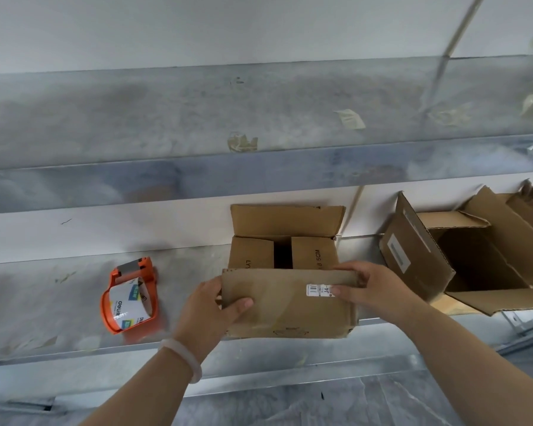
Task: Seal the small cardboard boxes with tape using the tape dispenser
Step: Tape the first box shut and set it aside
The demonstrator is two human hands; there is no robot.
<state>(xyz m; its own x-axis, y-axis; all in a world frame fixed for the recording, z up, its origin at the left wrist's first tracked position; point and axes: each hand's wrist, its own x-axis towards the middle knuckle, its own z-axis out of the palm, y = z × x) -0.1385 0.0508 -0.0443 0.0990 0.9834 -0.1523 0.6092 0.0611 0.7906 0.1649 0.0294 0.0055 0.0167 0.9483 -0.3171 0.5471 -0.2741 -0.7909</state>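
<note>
A small cardboard box (pixel 286 305) stands on a metal shelf (pixel 59 305) in front of me. Its two inner flaps are folded in, the far flap stands up, and the near flap is raised. My left hand (pixel 210 305) grips the left edge of the near flap, thumb on its face. My right hand (pixel 366 287) grips the flap's right top corner beside a white barcode label (pixel 319 289). An orange tape dispenser (pixel 131 298) with a roll of clear tape lies on the shelf to the left of the box, apart from both hands.
A second, larger cardboard box (pixel 474 259) with all flaps open stands at the right on the same shelf. A higher metal shelf (pixel 197 124) with scraps of old tape runs above. A white wall lies behind the boxes.
</note>
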